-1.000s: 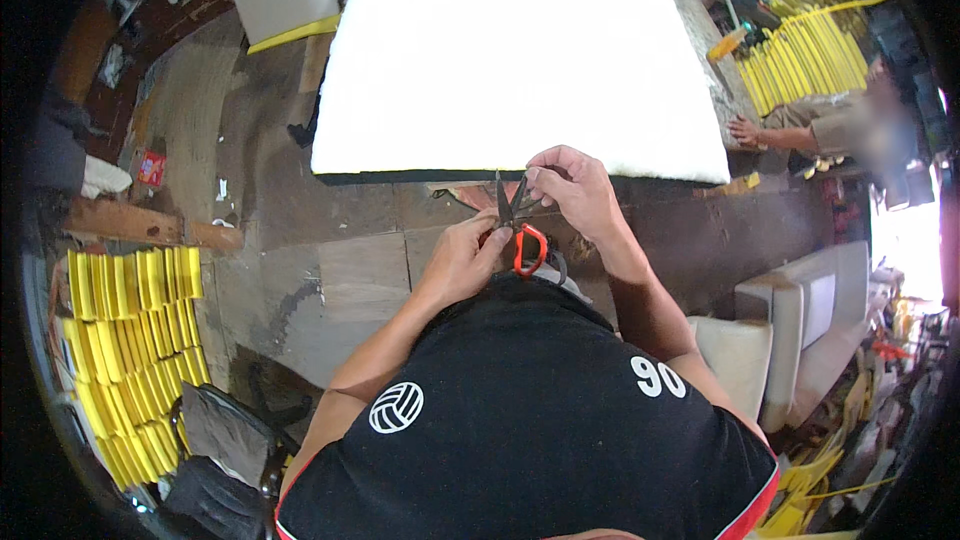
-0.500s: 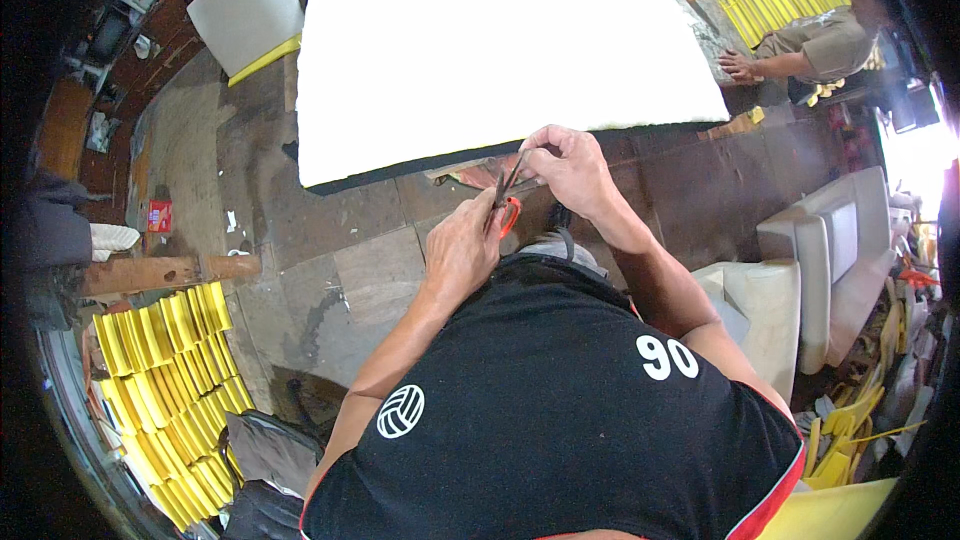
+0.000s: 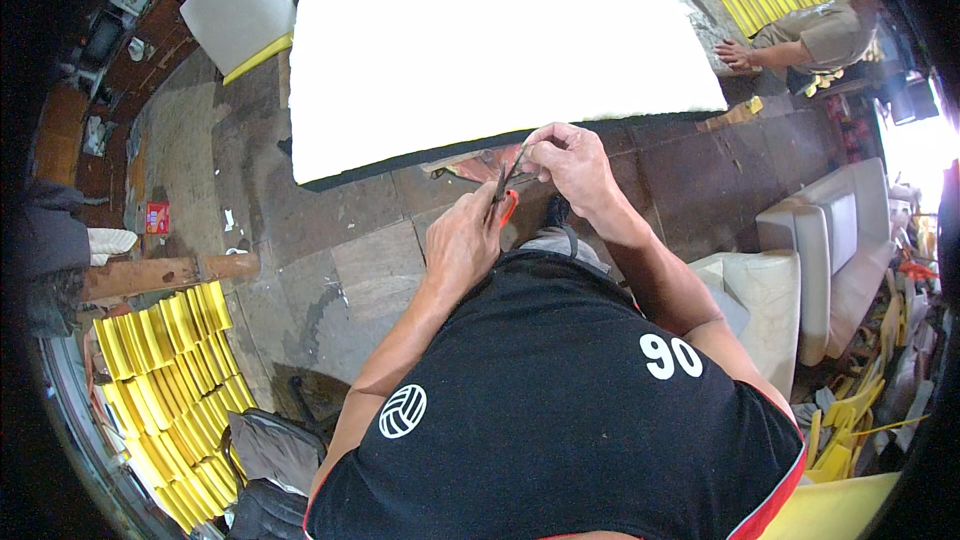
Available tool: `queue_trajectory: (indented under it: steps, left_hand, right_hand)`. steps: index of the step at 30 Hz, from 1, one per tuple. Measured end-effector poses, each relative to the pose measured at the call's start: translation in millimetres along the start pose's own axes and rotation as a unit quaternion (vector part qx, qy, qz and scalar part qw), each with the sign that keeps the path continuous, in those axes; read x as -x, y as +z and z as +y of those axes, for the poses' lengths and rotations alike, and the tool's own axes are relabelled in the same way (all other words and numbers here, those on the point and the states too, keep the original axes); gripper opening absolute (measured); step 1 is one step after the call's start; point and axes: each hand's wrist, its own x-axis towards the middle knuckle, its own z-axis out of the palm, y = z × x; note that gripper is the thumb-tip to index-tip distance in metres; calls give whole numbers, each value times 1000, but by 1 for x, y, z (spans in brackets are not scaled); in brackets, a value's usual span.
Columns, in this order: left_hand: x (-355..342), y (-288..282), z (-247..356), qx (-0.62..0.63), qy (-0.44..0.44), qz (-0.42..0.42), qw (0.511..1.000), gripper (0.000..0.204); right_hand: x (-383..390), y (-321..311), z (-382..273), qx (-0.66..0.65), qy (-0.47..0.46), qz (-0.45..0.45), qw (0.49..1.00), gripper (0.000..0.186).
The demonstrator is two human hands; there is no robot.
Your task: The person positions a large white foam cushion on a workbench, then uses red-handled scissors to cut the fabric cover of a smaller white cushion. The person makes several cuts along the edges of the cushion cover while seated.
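"Where are the scissors point(image 3: 508, 208) from where you stand?"

"Near the middle of the frame, orange handles down, dark blades running up toward the slab's near edge."

"Which hand is nearer what?"

"The left hand point(image 3: 465, 240) is wrapped around them near the handles, from the left. The right hand point(image 3: 572, 168) is at the blade end, up and to the right."

"Is the right one spread?"

"No, thumb and fingertips pinch together at the end of a thin dark length beside the other blade. It looks like the second blade; I can't tell whether something finer is caught there."

"And beyond?"

"The white slab point(image 3: 500, 35) fills the top centre, its dark underside showing just past the right hand. A co-worker's hand point(image 3: 735, 55) rests by its right edge, at upper right."

"Further out?"

"Yellow curved pieces point(image 3: 175, 390) are stacked at lower left, and pale cushioned seats point(image 3: 835, 240) stand at the right."
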Motion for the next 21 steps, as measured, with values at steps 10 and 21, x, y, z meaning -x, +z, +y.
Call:
queue_trajectory:
  steps: [10, 21]
  left_hand:
    - [-4, -3, -13, 361, -187, -82, 910, 26]
    - [0, 9, -25, 449, -157, -64, 878, 39]
  right_hand:
    - [3, -1, -3, 57, -21, -24, 998, 17]
    - [26, 35, 9, 254, -179, -84, 947, 42]
